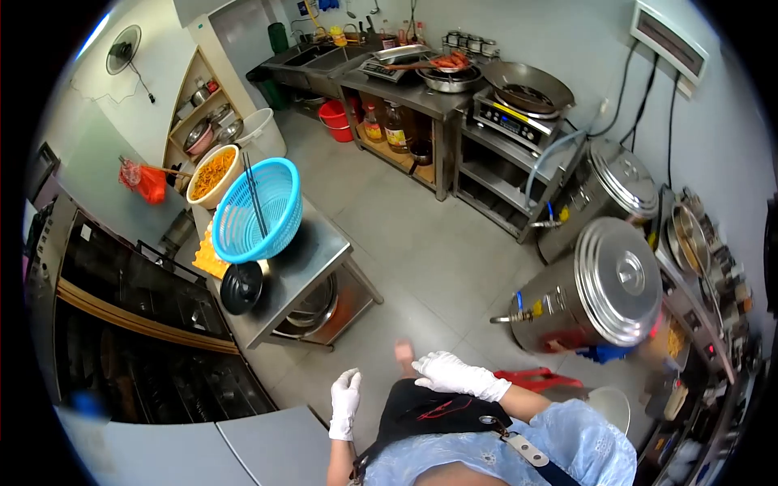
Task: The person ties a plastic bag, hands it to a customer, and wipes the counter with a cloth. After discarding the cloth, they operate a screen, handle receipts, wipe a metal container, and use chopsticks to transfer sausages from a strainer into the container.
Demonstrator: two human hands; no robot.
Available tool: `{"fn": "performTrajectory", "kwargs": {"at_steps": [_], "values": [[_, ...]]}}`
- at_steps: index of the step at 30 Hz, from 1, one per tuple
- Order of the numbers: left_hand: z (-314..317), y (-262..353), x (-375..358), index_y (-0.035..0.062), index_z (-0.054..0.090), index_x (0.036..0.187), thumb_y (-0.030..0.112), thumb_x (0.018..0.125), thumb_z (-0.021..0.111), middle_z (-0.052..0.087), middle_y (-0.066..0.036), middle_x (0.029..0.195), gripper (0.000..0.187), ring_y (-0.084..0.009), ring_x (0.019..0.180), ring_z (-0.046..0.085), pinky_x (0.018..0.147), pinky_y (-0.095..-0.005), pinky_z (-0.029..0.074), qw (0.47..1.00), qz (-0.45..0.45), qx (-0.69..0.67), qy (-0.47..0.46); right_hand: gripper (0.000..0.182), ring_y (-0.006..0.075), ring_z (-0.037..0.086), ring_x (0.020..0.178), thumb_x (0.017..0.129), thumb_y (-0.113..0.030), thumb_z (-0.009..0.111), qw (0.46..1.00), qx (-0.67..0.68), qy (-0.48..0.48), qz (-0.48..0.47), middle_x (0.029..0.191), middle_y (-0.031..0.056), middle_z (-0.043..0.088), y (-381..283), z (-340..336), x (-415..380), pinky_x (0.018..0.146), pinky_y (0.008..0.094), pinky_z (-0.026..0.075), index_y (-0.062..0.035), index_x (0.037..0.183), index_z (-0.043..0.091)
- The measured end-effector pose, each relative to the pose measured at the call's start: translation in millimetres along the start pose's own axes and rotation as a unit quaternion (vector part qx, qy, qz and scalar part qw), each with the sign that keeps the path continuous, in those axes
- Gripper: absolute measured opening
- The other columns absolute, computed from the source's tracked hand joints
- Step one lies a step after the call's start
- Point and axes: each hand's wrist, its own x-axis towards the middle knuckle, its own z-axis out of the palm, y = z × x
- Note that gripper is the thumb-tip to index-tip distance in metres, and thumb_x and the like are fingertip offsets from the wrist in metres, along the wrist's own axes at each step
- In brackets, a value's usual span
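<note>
My left hand (345,400), in a white glove, hangs beside the black apron (409,413) with its fingers loosely bent and nothing in them. My right hand (455,376), gloved in white too, lies across the front of my body over the apron's upper edge, fingers stretched out and holding nothing. Ahead on the left, a steel table (312,266) carries a blue plastic basket (279,202) with long dark chopsticks (256,198) leaning in it. Beside the basket are a black bowl-shaped item (241,287) and a tub of shredded orange food (214,175).
Large lidded steel barrels (620,279) with taps stand at right. A wok (528,87) sits on an induction cooker (515,121) at the back. A red bucket (336,121) is on the floor. Behind my right arm shows a red stool-like item (539,378). Glass-fronted cabinets (146,324) line the left.
</note>
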Motion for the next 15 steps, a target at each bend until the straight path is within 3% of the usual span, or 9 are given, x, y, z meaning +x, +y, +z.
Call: {"fn": "performTrajectory", "kwargs": {"at_steps": [2, 4, 6, 8, 10, 12, 15], "values": [[4.0, 21.9, 43.8, -0.0032, 0.062, 0.109, 0.018, 0.088, 0.057, 0.067, -0.016, 0.100, 0.029, -0.0194, 0.095, 0.062, 0.085, -0.0292, 0.046, 1.000, -0.010, 0.004, -0.015, 0.039, 0.0357, 0.059, 0.092, 0.086, -0.034, 0.055, 1.000, 0.014, -0.007, 0.010, 0.093, 0.0191, 0.063, 26.1, -18.1, 29.6, 0.085, 0.0438, 0.045, 0.0011, 0.103, 0.057], [13.0, 58.1, 94.1, -0.0010, 0.062, 0.108, 0.020, 0.088, 0.057, 0.067, -0.016, 0.101, 0.030, -0.0214, 0.095, 0.063, 0.085, -0.0295, 0.047, 0.996, 0.052, 0.043, -0.054, 0.041, 0.0362, 0.058, 0.094, 0.086, -0.034, 0.054, 0.992, 0.013, -0.068, 0.101, 0.096, 0.0191, 0.062, 52.3, -43.6, 61.1, 0.086, 0.0438, 0.044, 0.0012, 0.107, 0.057], [23.9, 78.9, 149.9, 0.0002, 0.063, 0.108, 0.021, 0.087, 0.057, 0.066, -0.016, 0.102, 0.030, -0.0237, 0.096, 0.063, 0.085, -0.0304, 0.047, 0.994, 0.069, 0.044, -0.071, 0.041, 0.0360, 0.058, 0.096, 0.086, -0.033, 0.054, 0.993, 0.000, -0.066, 0.102, 0.099, 0.0189, 0.062, 81.3, -61.2, 86.2, 0.086, 0.0435, 0.044, 0.0007, 0.109, 0.057], [33.2, 107.1, 197.4, 0.0015, 0.063, 0.108, 0.022, 0.087, 0.057, 0.066, -0.017, 0.102, 0.030, -0.0260, 0.096, 0.063, 0.085, -0.0314, 0.047, 0.992, 0.081, 0.042, -0.085, 0.038, 0.0343, 0.060, 0.093, 0.084, -0.032, 0.056, 0.993, 0.001, 0.008, 0.121, 0.096, 0.0198, 0.063, 107.2, -90.9, 110.6, 0.083, 0.0434, 0.046, 0.0009, 0.104, 0.059], [44.7, 145.7, 243.0, 0.0028, 0.063, 0.108, 0.025, 0.087, 0.057, 0.064, -0.017, 0.105, 0.031, -0.0307, 0.099, 0.061, 0.087, -0.0346, 0.046, 0.978, 0.139, 0.073, -0.135, 0.041, 0.0346, 0.059, 0.097, 0.086, -0.032, 0.054, 0.990, 0.015, 0.006, 0.140, 0.101, 0.0196, 0.062, 134.7, -119.0, 133.0, 0.086, 0.0425, 0.045, 0.0009, 0.110, 0.058], [54.7, 185.5, 283.7, 0.0030, 0.063, 0.108, 0.026, 0.087, 0.056, 0.063, -0.018, 0.107, 0.032, -0.0313, 0.102, 0.060, 0.089, -0.0361, 0.046, 0.973, 0.141, 0.086, -0.164, 0.044, 0.0342, 0.059, 0.097, 0.086, -0.033, 0.054, 0.980, -0.046, 0.102, 0.163, 0.103, 0.0198, 0.062, 163.8, -139.1, 152.7, 0.086, 0.0428, 0.045, 0.0011, 0.114, 0.057], [77.7, 231.6, 339.3, 0.0028, 0.062, 0.109, 0.027, 0.088, 0.055, 0.063, -0.016, 0.109, 0.033, -0.0301, 0.102, 0.060, 0.089, -0.0356, 0.046, 0.959, 0.186, 0.076, -0.199, 0.044, 0.0349, 0.058, 0.099, 0.085, -0.032, 0.055, 0.971, 0.014, 0.085, 0.222, 0.106, 0.0208, 0.062, 198.9, -183.1, 176.2, 0.087, 0.0425, 0.045, 0.0016, 0.113, 0.056]]}}
